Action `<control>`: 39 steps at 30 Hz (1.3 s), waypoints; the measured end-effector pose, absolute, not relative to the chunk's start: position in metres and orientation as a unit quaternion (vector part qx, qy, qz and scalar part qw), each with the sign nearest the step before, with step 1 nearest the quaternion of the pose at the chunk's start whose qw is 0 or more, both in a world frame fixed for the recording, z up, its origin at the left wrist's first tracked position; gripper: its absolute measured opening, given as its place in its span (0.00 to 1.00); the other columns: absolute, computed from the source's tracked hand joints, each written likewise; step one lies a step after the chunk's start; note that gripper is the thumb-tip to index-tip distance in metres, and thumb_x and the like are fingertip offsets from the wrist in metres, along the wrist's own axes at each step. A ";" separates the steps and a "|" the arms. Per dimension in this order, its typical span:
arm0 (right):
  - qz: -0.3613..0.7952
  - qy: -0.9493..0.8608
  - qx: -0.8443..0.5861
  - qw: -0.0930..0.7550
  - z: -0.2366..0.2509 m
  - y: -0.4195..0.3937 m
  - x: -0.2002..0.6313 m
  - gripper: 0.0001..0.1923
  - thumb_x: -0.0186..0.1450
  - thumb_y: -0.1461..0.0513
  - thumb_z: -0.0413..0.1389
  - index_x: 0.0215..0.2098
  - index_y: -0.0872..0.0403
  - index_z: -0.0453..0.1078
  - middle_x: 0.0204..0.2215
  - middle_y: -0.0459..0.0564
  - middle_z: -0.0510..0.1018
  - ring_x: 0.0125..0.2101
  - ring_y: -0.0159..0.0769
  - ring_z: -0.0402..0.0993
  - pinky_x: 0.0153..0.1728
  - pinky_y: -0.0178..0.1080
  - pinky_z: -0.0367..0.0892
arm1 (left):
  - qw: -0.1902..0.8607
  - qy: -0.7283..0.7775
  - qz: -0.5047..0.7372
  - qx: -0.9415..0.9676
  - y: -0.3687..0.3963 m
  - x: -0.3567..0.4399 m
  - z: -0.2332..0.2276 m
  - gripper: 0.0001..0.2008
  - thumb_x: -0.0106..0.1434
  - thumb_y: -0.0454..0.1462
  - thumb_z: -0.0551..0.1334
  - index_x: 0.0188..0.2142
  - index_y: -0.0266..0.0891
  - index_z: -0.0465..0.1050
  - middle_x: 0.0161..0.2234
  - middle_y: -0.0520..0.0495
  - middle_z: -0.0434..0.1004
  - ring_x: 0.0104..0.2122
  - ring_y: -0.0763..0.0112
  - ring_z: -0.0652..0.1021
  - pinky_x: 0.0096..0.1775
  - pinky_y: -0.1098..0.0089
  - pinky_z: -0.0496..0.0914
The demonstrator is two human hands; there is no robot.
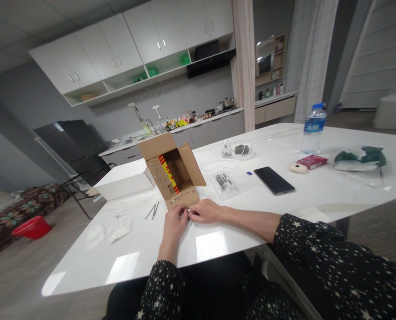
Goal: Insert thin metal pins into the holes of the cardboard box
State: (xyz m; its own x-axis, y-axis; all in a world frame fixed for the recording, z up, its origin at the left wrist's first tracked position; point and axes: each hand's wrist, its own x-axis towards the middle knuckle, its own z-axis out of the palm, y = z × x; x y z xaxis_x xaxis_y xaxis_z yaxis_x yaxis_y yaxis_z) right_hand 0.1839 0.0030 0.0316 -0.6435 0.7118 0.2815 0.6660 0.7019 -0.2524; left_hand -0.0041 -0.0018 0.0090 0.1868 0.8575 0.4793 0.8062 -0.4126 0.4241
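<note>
White kitchen cupboards fill the upper left of the frame, and below them a glossy white table (218, 246) runs across the middle. At centre frame the left hand (174, 223) and right hand (205, 211) meet, both pinched on a small metal piece (188, 213) just in front of an open cardboard box (174, 175) — what exactly it is, I cannot tell. Being tiny and held only at the fingertips, it could slip and skid off the smooth top. Two thin metal pins (152, 211) lie left of the hands; a phone (274, 180) and a water bottle (313, 127) sit towards the right.
</note>
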 end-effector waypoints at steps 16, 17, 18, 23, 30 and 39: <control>0.072 -0.900 -0.398 0.162 0.037 0.001 0.186 0.18 0.70 0.54 0.47 0.38 0.51 0.77 0.36 0.50 0.83 0.36 0.39 0.78 0.33 0.36 0.60 | 0.052 0.586 0.326 0.740 -0.009 -0.004 0.012 0.06 0.61 0.37 0.59 0.34 0.42 0.76 0.34 0.47 0.80 0.37 0.64 0.77 0.42 0.64 0.69; 0.070 -0.900 -0.399 0.162 0.037 0.001 0.186 0.18 0.70 0.54 0.47 0.37 0.52 0.77 0.36 0.50 0.83 0.35 0.39 0.78 0.32 0.35 0.59 | 0.045 0.596 0.322 0.734 -0.010 -0.004 0.013 0.06 0.60 0.36 0.59 0.33 0.42 0.75 0.34 0.47 0.80 0.37 0.64 0.77 0.42 0.64 0.68; 0.069 -0.899 -0.399 0.163 0.036 0.001 0.186 0.19 0.70 0.53 0.47 0.37 0.52 0.77 0.35 0.49 0.83 0.35 0.39 0.78 0.31 0.35 0.59 | 0.037 0.606 0.317 0.729 -0.011 -0.003 0.014 0.06 0.60 0.35 0.58 0.33 0.42 0.75 0.34 0.48 0.79 0.38 0.64 0.77 0.42 0.64 0.68; 0.068 -0.899 -0.398 0.171 0.034 0.002 0.186 0.19 0.70 0.53 0.46 0.36 0.51 0.76 0.33 0.49 0.83 0.33 0.38 0.77 0.30 0.35 0.56 | 0.007 0.639 0.274 0.719 -0.015 0.001 0.019 0.04 0.58 0.36 0.60 0.32 0.43 0.74 0.33 0.49 0.79 0.39 0.62 0.76 0.41 0.64 0.66; 0.070 -0.898 -0.403 0.163 0.035 0.001 0.186 0.19 0.70 0.53 0.47 0.38 0.52 0.77 0.36 0.50 0.83 0.35 0.38 0.77 0.32 0.35 0.58 | 0.021 0.655 0.256 0.711 -0.014 0.000 0.019 0.04 0.60 0.38 0.60 0.34 0.43 0.74 0.34 0.48 0.79 0.40 0.61 0.77 0.42 0.63 0.66; 0.060 -0.897 -0.407 0.159 0.033 0.003 0.185 0.19 0.71 0.53 0.46 0.37 0.53 0.76 0.35 0.51 0.83 0.34 0.39 0.78 0.30 0.35 0.57 | 0.071 0.615 0.299 0.726 -0.009 -0.008 0.009 0.06 0.65 0.39 0.57 0.36 0.42 0.72 0.37 0.47 0.79 0.40 0.62 0.78 0.44 0.62 0.68</control>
State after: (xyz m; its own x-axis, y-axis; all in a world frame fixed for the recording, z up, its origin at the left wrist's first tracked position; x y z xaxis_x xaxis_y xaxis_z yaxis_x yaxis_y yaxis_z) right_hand 0.1850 0.0030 0.0329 -0.6177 0.7501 0.2363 0.7122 0.6610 -0.2362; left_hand -0.0083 -0.0089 0.0091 0.0637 0.9356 0.3474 0.8512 -0.2327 0.4705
